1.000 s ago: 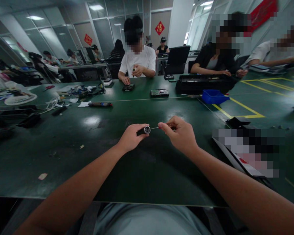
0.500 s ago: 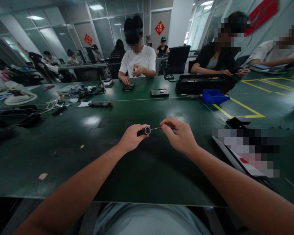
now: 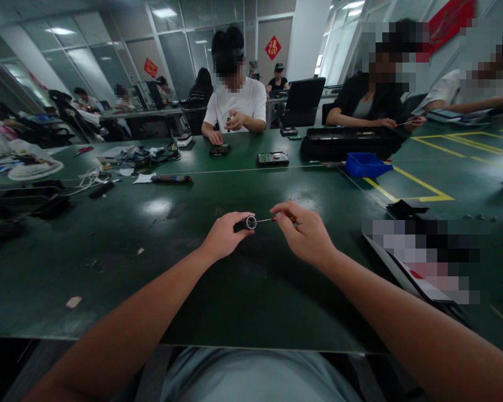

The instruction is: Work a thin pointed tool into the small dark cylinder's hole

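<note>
My left hand is closed around a dark cylindrical part, whose round, light-rimmed end faces right and toward me. Pinched in the fingers of my right hand is a screwdriver with a thin metal shaft and a reddish handle, mostly covered by the fingers. Its shaft points left, and the tip meets the round end of the part; whether it sits inside a screw is too small to tell. Both hands are above the green table.
Ahead lie a hard drive, a blue bin and a long black casing. A dark pen-shaped tool and tangled cables are at left. Papers lie at right. Co-workers sit across the table.
My right hand's fingers have shifted slightly around the screwdriver handle, the index finger stretching further left. The cylindrical part stays nearly in place in my left hand.
</note>
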`<state>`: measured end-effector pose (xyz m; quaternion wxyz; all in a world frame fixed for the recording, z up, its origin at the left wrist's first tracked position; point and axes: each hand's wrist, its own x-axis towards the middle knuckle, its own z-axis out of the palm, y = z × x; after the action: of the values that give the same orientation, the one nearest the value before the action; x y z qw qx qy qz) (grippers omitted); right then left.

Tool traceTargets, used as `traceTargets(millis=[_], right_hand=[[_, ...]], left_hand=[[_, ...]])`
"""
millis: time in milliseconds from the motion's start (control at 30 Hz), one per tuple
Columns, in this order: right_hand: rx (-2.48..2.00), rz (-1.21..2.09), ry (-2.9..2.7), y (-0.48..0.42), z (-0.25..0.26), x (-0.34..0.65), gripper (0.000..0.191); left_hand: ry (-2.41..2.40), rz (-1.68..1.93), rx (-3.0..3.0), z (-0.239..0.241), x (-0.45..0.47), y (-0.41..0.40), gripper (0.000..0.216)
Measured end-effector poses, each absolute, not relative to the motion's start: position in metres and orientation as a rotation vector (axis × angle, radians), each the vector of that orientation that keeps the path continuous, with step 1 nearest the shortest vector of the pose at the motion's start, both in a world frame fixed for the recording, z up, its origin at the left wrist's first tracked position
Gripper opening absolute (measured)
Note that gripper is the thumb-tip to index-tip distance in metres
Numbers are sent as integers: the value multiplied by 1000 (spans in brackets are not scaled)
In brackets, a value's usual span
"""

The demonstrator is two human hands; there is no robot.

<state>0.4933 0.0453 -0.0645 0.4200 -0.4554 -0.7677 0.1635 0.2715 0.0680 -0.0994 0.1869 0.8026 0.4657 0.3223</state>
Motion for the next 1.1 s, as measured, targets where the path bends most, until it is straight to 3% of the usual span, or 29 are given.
traceTargets(millis=[200, 700, 1100], right_hand=[[-1130, 481, -1781, 45, -67, 490, 20], [-974, 1239, -1075, 74, -88, 490, 27], [-1026, 824, -1373, 64, -86, 491, 23]], left_hand=[[1303, 924, 2251, -101, 271, 68, 39], [1246, 929, 2395, -93, 272, 70, 38], [1350, 889, 2351, -92, 274, 66, 39]])
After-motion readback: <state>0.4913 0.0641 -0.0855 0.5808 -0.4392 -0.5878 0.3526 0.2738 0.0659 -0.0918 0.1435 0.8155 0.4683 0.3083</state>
